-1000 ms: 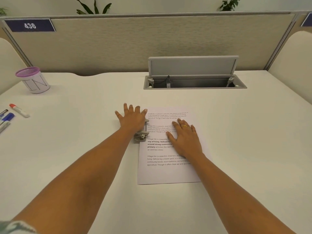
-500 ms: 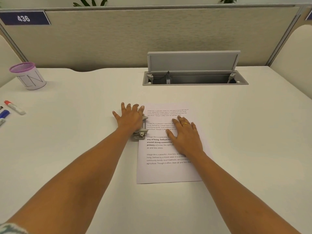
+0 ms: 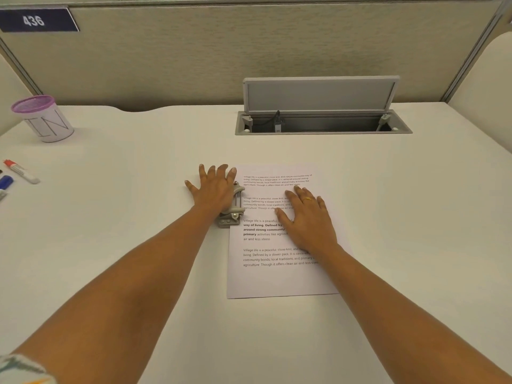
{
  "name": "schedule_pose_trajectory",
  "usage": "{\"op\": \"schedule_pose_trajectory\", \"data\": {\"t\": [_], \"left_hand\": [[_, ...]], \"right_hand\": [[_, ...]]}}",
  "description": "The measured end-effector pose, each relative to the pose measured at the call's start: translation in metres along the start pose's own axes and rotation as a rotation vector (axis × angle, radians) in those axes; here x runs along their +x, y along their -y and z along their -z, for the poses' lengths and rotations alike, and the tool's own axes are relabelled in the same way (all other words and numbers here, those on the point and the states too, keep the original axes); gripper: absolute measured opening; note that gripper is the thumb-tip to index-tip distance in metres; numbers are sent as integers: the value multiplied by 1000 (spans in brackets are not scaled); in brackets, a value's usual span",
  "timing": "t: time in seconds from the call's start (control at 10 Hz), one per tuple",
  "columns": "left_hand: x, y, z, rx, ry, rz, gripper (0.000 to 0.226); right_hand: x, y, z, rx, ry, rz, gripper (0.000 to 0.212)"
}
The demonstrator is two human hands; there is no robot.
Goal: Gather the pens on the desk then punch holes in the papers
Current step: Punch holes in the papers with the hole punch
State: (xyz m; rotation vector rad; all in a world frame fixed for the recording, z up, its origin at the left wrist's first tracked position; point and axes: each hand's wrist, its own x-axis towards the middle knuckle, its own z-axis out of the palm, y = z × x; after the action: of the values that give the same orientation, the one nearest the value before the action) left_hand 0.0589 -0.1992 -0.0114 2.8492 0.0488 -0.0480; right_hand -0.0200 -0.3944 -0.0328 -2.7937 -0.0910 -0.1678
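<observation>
Atop the white desk [image 3: 110,245], the left hand [image 3: 214,189], fingers straight, is pressing the stiff grey metal hole punch [image 3: 235,214]; the flat-fingered right hand [image 3: 307,217] is pinning light, likely slippery printed paper [image 3: 277,278].

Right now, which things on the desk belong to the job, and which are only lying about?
Job: hole punch, paper, pens at the left edge, purple-rimmed cup, probably for pens.
Lying about: open cable hatch, sign 436.

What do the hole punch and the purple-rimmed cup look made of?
Hole punch: matte grey body with shiny rivets, probably metal, possibly part plastic. Cup: purple mesh rim, wire or plastic; its white lettered side looks like paper or ceramic, unclear.
</observation>
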Motion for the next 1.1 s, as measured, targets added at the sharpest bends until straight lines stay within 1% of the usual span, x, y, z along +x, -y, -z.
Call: {"op": "schedule_pose_trajectory", "data": {"t": [0.5,1.1], "left_hand": [[4,3,-7,-96,3,76,48],[0,2,-8,-78,1,76,50]], "right_hand": [[0,0,0,-1,-6,4,58],[0,0,0,-9,-4,5,58]]}}
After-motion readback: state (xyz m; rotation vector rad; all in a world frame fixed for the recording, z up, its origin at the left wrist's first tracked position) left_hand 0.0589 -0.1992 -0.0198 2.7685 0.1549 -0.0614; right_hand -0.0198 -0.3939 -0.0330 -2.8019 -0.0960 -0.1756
